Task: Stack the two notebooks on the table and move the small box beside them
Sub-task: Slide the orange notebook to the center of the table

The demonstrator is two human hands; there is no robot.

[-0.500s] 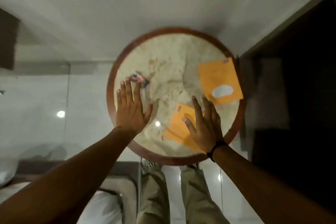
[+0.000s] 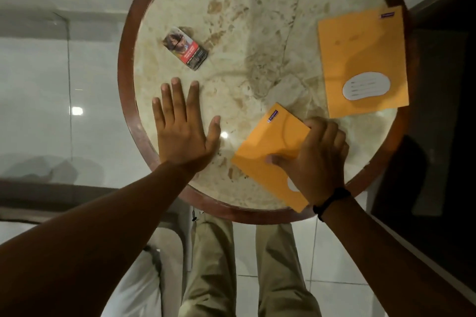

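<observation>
Two orange notebooks lie apart on a round marble table (image 2: pixel 257 8). The near notebook (image 2: pixel 268 144) sits tilted at the front edge, and my right hand (image 2: pixel 314 159) grips its right side, thumb on the cover and fingers curled over the far edge. The far notebook (image 2: pixel 360 59), with a white oval label, lies flat at the right rim. A small printed box (image 2: pixel 186 48) rests at the left of the tabletop. My left hand (image 2: pixel 183 131) lies flat and spread on the table just in front of the box, not touching it.
The table has a raised brown wooden rim (image 2: pixel 126 80). A dark doorway or cabinet stands to the right (image 2: pixel 443 136). White glossy floor tiles lie to the left, and my legs in khaki trousers (image 2: pixel 213 265) are below the table's front edge.
The camera has come closer to the table. My right hand went from lying flat with fingers straight on the near notebook to curling around its edge. My left hand now sits nearer than the box.
</observation>
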